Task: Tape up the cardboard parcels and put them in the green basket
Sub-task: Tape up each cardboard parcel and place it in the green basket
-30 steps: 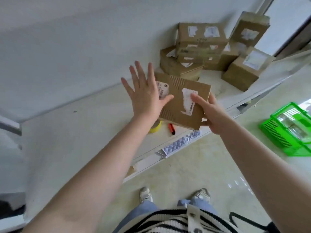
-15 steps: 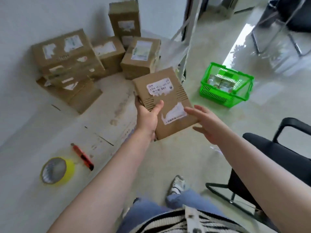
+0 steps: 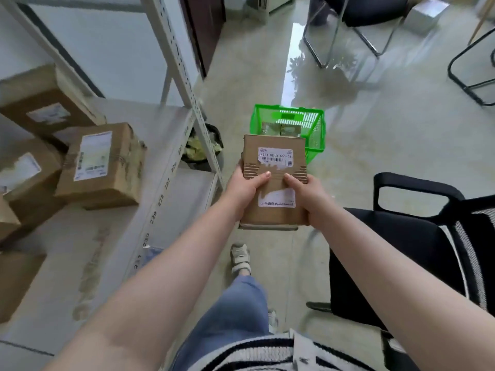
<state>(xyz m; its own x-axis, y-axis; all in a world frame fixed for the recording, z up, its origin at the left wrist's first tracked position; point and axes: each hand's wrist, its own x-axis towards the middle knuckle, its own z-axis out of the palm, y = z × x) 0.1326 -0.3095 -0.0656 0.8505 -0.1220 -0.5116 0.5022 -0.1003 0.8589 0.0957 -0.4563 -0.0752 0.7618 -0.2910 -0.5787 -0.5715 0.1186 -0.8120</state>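
Observation:
A flat cardboard parcel (image 3: 273, 167) with two white labels is held out in front of me, above the floor. My left hand (image 3: 245, 187) grips its left edge, thumb on top. My right hand (image 3: 308, 192) grips its right edge the same way. The green basket (image 3: 313, 135) stands on the floor just beyond the parcel, with parcels inside it. Several more cardboard parcels (image 3: 101, 164) are stacked on the white shelf (image 3: 112, 245) at the left.
A black office chair (image 3: 417, 236) stands close on the right. A shelf upright (image 3: 184, 84) rises left of the basket, with a dark bin (image 3: 203, 145) of scraps behind it. More chair frames (image 3: 348, 36) stand at the far back on the glossy floor.
I have turned right, away from the shelf and toward the basket. My right hand has closed on the parcel's right edge, so both hands hold it now. The tape roll and cutter left the view.

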